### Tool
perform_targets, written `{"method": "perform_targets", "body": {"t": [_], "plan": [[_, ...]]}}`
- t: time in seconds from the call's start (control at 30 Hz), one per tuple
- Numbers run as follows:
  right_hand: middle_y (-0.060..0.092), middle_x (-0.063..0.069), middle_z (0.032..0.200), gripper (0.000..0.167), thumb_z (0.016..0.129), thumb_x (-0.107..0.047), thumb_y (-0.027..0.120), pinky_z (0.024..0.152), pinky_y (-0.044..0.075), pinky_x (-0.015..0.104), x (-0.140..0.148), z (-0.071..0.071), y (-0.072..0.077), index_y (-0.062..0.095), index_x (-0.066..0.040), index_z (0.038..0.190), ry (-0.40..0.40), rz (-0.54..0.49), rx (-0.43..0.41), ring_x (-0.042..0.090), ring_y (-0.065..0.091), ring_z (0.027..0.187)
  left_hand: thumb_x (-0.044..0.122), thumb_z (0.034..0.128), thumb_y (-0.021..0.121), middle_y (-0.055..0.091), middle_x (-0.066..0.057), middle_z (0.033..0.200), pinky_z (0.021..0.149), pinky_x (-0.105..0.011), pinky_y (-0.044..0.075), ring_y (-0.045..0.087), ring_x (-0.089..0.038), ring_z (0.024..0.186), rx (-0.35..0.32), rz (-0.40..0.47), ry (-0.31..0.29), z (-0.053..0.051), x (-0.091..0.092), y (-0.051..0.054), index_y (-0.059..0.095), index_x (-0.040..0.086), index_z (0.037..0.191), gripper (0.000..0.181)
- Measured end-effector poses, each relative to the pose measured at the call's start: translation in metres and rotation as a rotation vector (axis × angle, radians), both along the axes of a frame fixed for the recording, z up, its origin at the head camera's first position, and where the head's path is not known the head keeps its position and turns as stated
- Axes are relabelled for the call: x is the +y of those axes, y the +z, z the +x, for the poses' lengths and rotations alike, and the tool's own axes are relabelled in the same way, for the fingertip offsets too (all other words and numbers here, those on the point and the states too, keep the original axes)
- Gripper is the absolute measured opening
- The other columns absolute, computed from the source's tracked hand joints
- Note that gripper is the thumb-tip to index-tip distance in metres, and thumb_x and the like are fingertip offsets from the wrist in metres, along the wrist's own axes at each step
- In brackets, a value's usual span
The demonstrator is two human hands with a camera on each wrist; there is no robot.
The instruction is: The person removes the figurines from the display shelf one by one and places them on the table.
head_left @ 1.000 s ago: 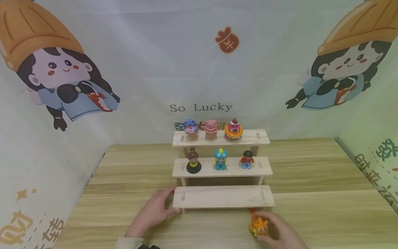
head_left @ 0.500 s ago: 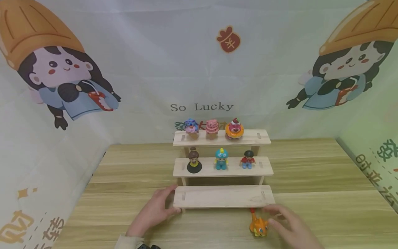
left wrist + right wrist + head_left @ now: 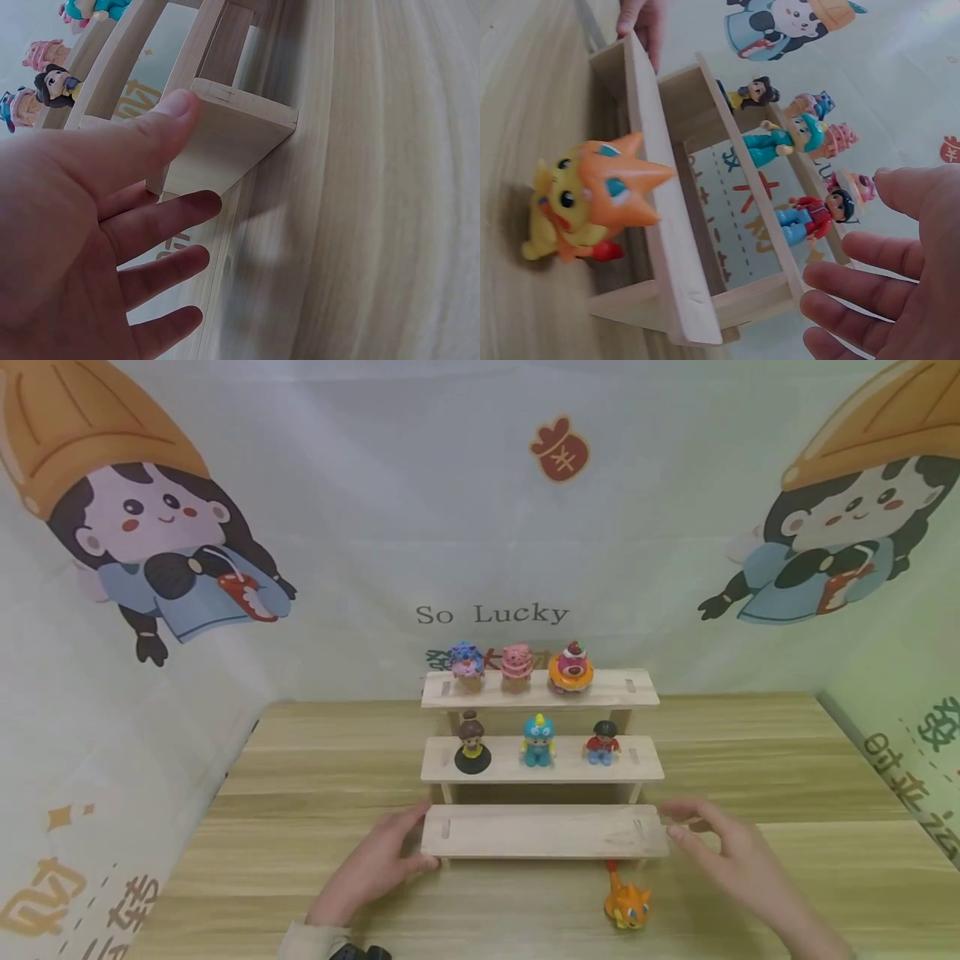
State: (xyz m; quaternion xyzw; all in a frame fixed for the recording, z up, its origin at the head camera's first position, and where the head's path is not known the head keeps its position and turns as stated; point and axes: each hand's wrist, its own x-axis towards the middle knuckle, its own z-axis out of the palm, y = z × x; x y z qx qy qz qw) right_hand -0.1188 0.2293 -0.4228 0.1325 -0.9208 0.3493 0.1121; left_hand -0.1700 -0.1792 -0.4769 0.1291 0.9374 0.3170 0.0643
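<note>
Spreads left hand (image 3: 378, 868) wide beside the left edge of the bottom shelf (image 3: 532, 832), right hand (image 3: 731, 856) wide beside the right edge; grips nothing, cannot tell if touching. Has orange figure (image 3: 627, 907) upright on the surface (image 3: 517, 910), just before that shelf's front edge near its right corner. Shows three figurines (image 3: 538, 745) each on middle shelf (image 3: 504, 763) and top shelf (image 3: 611, 690).

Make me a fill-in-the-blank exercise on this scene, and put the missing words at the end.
1. The top shelf holds ____ figures.
2. On the middle shelf, the red-jacketed figure has hair coloured ____.
3. The orange toy on the table has a tail whose tip is coloured ____.
4. The English words printed on the backdrop read "So ____".

Missing words: three; black; red; Lucky.
</note>
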Motion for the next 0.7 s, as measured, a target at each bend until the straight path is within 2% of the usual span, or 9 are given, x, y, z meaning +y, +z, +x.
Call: {"method": "perform_targets", "body": {"t": [0.1,0.2,0.47,0.7], "plan": [[0.069,0.002,0.109,0.021,0.096,-0.019,0.058,0.073,0.053,0.028,0.002,-0.008,0.008,0.063,-0.012,0.115,-0.006,-0.003,-0.025,0.009,0.059,0.095,0.032,0.0782,0.076,0.050,-0.022,0.139,0.107,-0.056,0.035,0.045,-0.041,0.128,-0.011,-0.009,-0.002,0.001,0.000,0.001,0.040,0.006,0.144,0.079],[0.067,0.006,0.110,0.022,0.096,-0.017,0.057,0.072,0.052,0.026,0.003,-0.018,0.015,0.061,-0.009,0.116,0.009,-0.030,-0.016,0.007,0.058,0.095,0.033,0.0790,0.075,0.050,-0.023,0.139,0.107,-0.057,0.035,0.045,-0.042,0.128,-0.017,-0.017,-0.003,0.002,-0.001,0.001,0.039,0.007,0.145,0.080],[0.066,0.010,0.111,0.025,0.096,-0.017,0.057,0.073,0.051,0.021,0.002,-0.040,0.029,0.061,-0.007,0.118,0.021,-0.084,0.011,0.000,0.054,0.095,0.035,0.0804,0.073,0.051,-0.024,0.137,0.106,-0.056,0.037,0.048,-0.043,0.125,-0.003,-0.022,-0.021,0.003,-0.001,0.001,0.037,0.006,0.146,0.080],[0.066,0.011,0.109,0.023,0.096,-0.015,0.058,0.079,0.047,0.015,-0.002,-0.056,0.034,0.061,-0.003,0.115,0.044,-0.099,0.068,-0.011,0.049,0.095,0.035,0.0791,0.074,0.050,-0.023,0.138,0.107,-0.056,0.036,0.047,-0.042,0.126,0.002,-0.020,-0.019,0.003,-0.001,-0.001,0.037,0.007,0.146,0.082]]}}
